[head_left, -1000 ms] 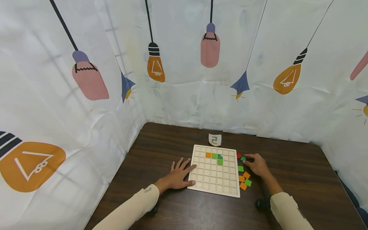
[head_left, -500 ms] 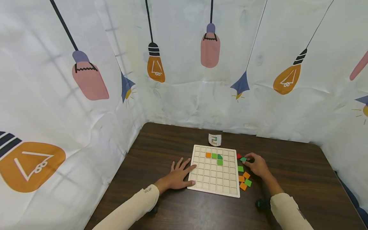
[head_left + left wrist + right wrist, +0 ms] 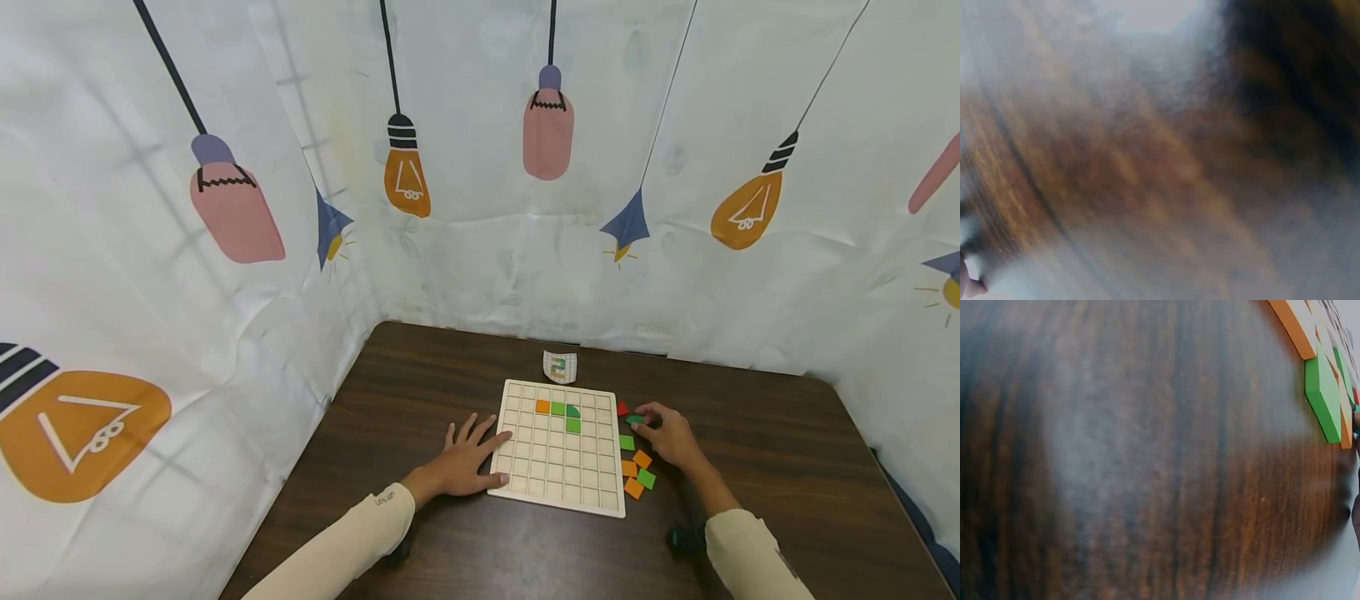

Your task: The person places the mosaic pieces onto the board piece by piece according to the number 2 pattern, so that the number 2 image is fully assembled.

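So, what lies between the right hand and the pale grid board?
In the head view: a dark green piece in the right hand, a red piece and a green square by the grid board.

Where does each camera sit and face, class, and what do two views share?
Head: on head, facing forward and down at board; left hand, right hand, sleeves show.
Left wrist: on wrist, facing blurred tabletop; left hand sliver, lower left.
Right wrist: on wrist, facing tabletop; right hand sliver, right edge.
Head and right wrist share: orange tiles.
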`<action>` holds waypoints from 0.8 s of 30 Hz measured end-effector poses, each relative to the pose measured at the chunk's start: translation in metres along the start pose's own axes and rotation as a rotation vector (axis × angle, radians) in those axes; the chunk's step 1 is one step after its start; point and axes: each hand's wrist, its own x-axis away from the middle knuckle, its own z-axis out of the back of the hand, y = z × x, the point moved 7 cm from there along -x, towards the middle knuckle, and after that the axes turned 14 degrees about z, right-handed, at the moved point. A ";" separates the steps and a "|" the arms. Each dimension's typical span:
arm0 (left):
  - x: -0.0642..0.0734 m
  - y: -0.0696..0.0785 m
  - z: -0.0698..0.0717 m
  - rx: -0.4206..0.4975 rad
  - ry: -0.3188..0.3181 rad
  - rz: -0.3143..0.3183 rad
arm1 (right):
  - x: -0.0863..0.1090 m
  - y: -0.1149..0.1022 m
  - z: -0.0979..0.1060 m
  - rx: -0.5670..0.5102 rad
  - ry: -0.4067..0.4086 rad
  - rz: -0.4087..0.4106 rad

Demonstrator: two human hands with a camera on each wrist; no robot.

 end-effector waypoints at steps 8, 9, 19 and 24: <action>0.001 0.000 -0.001 0.007 0.002 -0.006 | 0.003 0.001 -0.004 -0.016 -0.024 -0.003; 0.001 0.000 -0.001 0.007 0.003 -0.006 | 0.003 0.002 -0.005 -0.030 -0.023 -0.001; 0.001 -0.001 -0.001 0.006 0.003 -0.001 | 0.004 -0.001 0.000 -0.101 0.044 0.010; 0.000 -0.002 -0.002 0.003 0.003 0.001 | 0.003 -0.004 0.002 -0.114 0.072 0.024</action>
